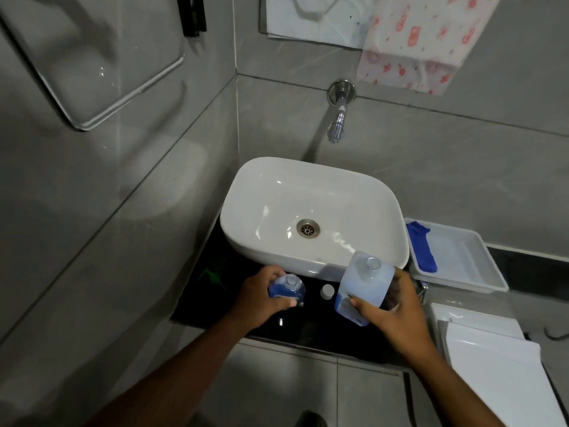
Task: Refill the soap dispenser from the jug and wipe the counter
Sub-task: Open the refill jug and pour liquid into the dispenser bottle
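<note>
My left hand (pixel 263 295) grips a small soap dispenser bottle (pixel 288 288) holding blue liquid; its neck is uncovered, with no pump on it. It stands on the black counter (pixel 215 303) in front of the basin. My right hand (pixel 391 315) holds a pale translucent jug (pixel 366 283) with blue liquid low inside and its mouth uncapped. The jug is upright, just right of the dispenser. A small white cap (pixel 327 291) lies on the counter between the two. A blue cloth (pixel 421 246) lies in a white tray (pixel 480 269) to the right.
A white basin (pixel 311 192) sits on the counter under a wall tap (pixel 338 118). Grey tiled walls close in on the left and behind. White flat items (pixel 492 359) are stacked at the lower right. A patterned cloth (pixel 421 41) hangs above.
</note>
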A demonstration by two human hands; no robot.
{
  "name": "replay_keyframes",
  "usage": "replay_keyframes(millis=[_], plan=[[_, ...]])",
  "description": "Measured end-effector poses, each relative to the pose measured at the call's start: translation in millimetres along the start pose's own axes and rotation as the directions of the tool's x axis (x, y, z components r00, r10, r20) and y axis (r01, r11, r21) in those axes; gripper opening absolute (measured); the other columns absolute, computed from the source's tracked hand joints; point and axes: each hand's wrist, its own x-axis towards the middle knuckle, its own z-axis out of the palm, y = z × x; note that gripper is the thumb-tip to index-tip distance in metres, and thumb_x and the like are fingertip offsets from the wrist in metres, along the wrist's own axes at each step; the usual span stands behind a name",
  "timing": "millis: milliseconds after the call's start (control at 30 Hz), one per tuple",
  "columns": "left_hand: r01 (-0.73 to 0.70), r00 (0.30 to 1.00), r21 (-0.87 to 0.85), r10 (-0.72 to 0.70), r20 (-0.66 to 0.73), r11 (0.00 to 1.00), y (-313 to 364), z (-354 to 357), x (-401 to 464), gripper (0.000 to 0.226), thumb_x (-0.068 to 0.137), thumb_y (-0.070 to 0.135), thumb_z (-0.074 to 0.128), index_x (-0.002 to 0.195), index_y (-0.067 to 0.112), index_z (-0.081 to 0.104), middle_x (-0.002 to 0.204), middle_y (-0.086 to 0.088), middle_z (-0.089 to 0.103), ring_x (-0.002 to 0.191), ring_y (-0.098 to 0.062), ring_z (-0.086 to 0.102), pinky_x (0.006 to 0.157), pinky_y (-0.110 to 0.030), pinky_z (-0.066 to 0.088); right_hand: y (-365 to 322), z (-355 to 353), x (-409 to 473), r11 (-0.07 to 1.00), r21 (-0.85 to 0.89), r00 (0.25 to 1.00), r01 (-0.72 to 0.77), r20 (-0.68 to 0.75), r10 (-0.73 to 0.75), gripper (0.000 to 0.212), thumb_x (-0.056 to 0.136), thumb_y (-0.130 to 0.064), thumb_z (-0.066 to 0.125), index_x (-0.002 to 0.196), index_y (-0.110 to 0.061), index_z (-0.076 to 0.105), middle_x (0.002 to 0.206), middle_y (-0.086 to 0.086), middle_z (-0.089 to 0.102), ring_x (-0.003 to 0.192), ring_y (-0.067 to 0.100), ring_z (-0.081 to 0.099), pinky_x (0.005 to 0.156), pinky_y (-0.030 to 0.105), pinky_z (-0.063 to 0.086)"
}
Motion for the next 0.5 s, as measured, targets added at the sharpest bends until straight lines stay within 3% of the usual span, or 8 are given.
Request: replay_keyframes(millis=[100, 200, 333, 433, 500], plan=[[-0.058, 0.998, -0.084, 0.058, 0.001, 0.995, 19.1, 2.0, -2.9, 0.052, 0.059, 0.028, 0.088, 0.094, 0.047, 0.056, 0.098, 0.011, 0.068, 0.088, -0.005, 0.068, 0.078, -0.025, 0.059, -23.3, -10.0, 7.6, 0.987, -0.107, 0.992, 0.118, 0.053, -0.113, 0.077, 0.059, -0.048, 0.085, 0.124, -0.047, 0.044, 0.118, -0.026, 0.057, 0.108, -0.002, 0.056, 0.075, 0.014, 0.052], [-0.105, 0.994, -0.15, 0.107, 0.0, 0.983, 37.8, 4.1, -3.5, 0.055, 0.06, 0.026, 0.088, 0.105, 0.038, 0.06, 0.103, 0.006, 0.07, 0.093, -0.009, 0.068, 0.082, -0.031, 0.059, -47.3, -17.2, 13.4, 0.939, -0.224, 0.959, 0.26, 0.173, -0.224, 0.069, 0.063, -0.043, 0.085, 0.121, -0.047, 0.047, 0.115, -0.031, 0.057, 0.106, -0.007, 0.055, 0.075, 0.002, 0.044], [-0.153, 0.988, -0.194, 0.153, -0.016, 0.969, 56.9, 2.3, -3.2, 0.053, 0.061, 0.022, 0.088, 0.107, 0.028, 0.062, 0.101, 0.005, 0.071, 0.091, -0.008, 0.069, 0.082, -0.033, 0.059, -70.6, -23.7, 18.4, 0.836, -0.398, 0.911, 0.378, 0.322, -0.259, 0.072, 0.06, -0.055, 0.079, 0.12, -0.058, 0.039, 0.114, -0.041, 0.05, 0.107, -0.015, 0.048, 0.075, -0.004, 0.039], [-0.171, 0.985, -0.2, 0.172, -0.013, 0.965, 63.5, -0.2, -3.5, 0.051, 0.061, 0.023, 0.088, 0.106, 0.027, 0.062, 0.099, 0.004, 0.072, 0.09, -0.01, 0.069, 0.083, -0.036, 0.059, -75.4, -30.3, 19.8, 0.729, -0.544, 0.897, 0.416, 0.378, -0.229, 0.084, 0.059, -0.059, 0.076, 0.124, -0.067, 0.023, 0.104, -0.043, 0.047, 0.103, -0.013, 0.047, 0.069, 0.0, 0.037], [-0.179, 0.983, -0.187, 0.181, -0.01, 0.966, 65.3, -0.8, -3.3, 0.052, 0.061, 0.025, 0.088, 0.106, 0.026, 0.062, 0.099, 0.004, 0.072, 0.091, -0.012, 0.069, 0.084, -0.038, 0.058, -74.1, -33.0, 21.3, 0.688, -0.6, 0.903, 0.408, 0.374, -0.21, 0.088, 0.059, -0.059, 0.077, 0.13, -0.059, 0.025, 0.102, -0.035, 0.044, 0.091, -0.003, 0.049, 0.075, 0.007, 0.034]])
